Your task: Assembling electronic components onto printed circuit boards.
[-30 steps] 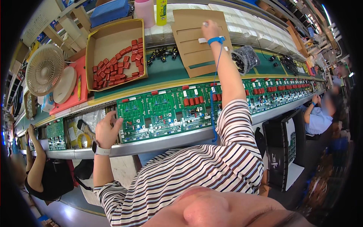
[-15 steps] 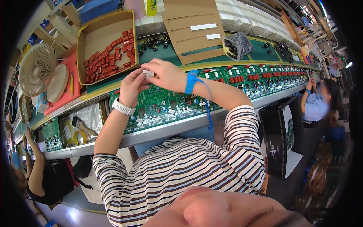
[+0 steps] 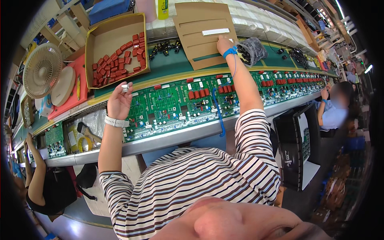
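Head view: The left hand (image 3: 119, 105), raised at the left end of a row of green circuit boards (image 3: 160, 110), has its thumb and fingers clamped on a small white block (image 3: 125, 87). The block lies at the fingertips; its long axis cannot be made out. The right hand (image 3: 225, 46) is at the slotted cardboard sheet (image 3: 202, 51); whether its fingers are together cannot be told. Just beyond them, a white strip (image 3: 216, 32) lies lengthwise left to right, its right end slightly farther away.
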The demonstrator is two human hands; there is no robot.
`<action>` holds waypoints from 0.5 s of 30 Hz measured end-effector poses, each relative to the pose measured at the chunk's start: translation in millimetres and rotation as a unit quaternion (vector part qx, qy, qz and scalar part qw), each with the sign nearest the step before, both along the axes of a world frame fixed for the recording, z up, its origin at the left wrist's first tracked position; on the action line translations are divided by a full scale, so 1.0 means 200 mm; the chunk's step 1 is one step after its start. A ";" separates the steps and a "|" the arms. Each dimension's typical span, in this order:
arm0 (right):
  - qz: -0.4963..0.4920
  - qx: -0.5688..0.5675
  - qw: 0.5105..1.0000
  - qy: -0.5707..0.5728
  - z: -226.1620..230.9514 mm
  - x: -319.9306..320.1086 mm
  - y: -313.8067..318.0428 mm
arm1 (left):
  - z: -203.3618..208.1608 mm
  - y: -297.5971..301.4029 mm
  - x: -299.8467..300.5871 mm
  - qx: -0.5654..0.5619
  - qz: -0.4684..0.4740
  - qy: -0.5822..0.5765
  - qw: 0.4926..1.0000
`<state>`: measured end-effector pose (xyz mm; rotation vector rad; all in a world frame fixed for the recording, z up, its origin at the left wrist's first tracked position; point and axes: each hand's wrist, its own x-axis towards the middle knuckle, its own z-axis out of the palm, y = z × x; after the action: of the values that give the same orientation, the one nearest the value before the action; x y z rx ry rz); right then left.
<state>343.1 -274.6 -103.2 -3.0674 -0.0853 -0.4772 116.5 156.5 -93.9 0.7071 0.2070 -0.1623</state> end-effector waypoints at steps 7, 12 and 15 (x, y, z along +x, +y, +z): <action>0.032 -0.039 0.998 -0.030 -0.02 0.02 0.00 | -0.04 0.05 0.00 0.018 -0.025 -0.045 0.999; 0.012 -0.026 0.999 -0.038 -0.01 0.02 0.06 | 0.00 0.01 -0.04 0.077 0.023 -0.029 0.996; 0.002 -0.013 0.998 -0.054 -0.01 0.03 0.06 | 0.01 -0.02 -0.04 0.137 0.034 -0.022 0.990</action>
<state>349.5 -262.2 -104.7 -3.0656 -0.1001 -0.6454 109.2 152.8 -92.6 0.9748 0.2126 -0.0532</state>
